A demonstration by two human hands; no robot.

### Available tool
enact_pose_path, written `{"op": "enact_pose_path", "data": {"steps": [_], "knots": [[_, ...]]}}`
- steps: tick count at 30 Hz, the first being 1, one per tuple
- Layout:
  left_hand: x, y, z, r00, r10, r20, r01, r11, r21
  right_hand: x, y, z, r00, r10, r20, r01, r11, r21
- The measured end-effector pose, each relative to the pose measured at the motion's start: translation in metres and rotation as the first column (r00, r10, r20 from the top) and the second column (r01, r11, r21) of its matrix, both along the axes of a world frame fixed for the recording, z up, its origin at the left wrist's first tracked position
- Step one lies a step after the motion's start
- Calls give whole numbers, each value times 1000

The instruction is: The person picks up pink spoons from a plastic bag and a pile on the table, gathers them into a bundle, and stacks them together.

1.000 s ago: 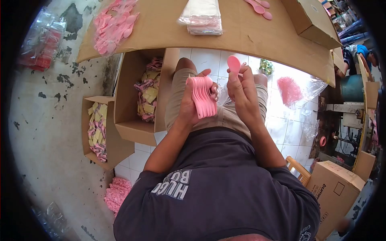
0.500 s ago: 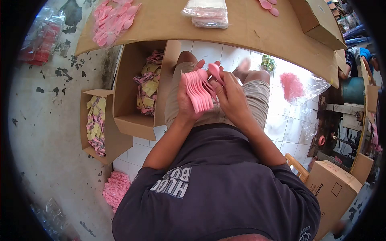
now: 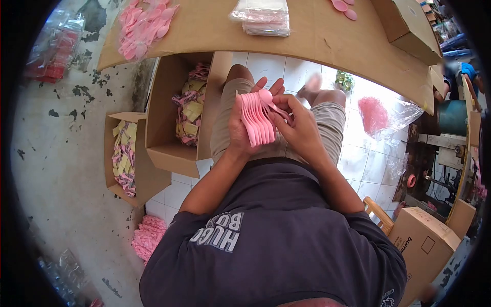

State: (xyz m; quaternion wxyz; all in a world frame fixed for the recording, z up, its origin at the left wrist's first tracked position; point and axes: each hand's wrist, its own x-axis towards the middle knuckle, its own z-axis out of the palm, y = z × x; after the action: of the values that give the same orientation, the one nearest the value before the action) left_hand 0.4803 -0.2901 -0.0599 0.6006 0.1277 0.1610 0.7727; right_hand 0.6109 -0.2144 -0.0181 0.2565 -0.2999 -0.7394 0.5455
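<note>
Above my lap, my left hand (image 3: 240,128) holds a row of nested pink plastic spoons (image 3: 255,120), bowls toward the top and handles pointing down at me. Its fingertips show behind the spoons. My right hand (image 3: 296,123) pinches the handle of a single pink spoon (image 3: 267,96), whose bowl lies against the right end of the row. On the cardboard-covered table ahead are a plastic bag of pink spoons (image 3: 146,28), a stack of clear plastic bags (image 3: 265,18) and a few loose pink spoons (image 3: 343,7).
Two open cardboard boxes, a larger one (image 3: 169,158) and a smaller one (image 3: 153,184), hold pink and yellow packets at my left. A bag of pink items (image 3: 372,113) lies on the tiled floor to the right. A closed carton (image 3: 424,245) stands behind at right. Another person's arm shows far right.
The single spoon in my right hand has come down and left, from upright beside the row to resting against its end. My left hand still holds the row.
</note>
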Motion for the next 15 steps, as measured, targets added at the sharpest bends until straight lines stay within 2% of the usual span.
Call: {"op": "enact_pose_path", "data": {"steps": [1,3,5,7,8,10,12,15], "knots": [[1,1,0,1000,-6,-1,6,1000,-1,1,1,1,1000,3,15,-3,1000,1],[4,1,2,992,-25,122,26,1000,-6,3,2,2,1000,-24,6,24,1000,0],[4,1,-3,989,-58,135,57,998,7,5,4,3,999,-48,-2,48,999,4],[4,2,2,984,-65,166,67,998,-10,9,10,2,995,-71,69,73,997,-32],[6,1,6,982,-47,183,54,998,-31,10,11,-1,996,-68,54,66,997,36],[3,0,-4,986,-91,143,89,996,18,10,11,0,996,-86,-14,86,995,44],[4,-2,-7,976,-49,214,57,998,-30,11,15,-6,994,-85,-67,82,996,-40],[2,-3,-8,974,-65,216,67,998,-3,15,19,15,986,-135,-99,127,988,-88]]}}
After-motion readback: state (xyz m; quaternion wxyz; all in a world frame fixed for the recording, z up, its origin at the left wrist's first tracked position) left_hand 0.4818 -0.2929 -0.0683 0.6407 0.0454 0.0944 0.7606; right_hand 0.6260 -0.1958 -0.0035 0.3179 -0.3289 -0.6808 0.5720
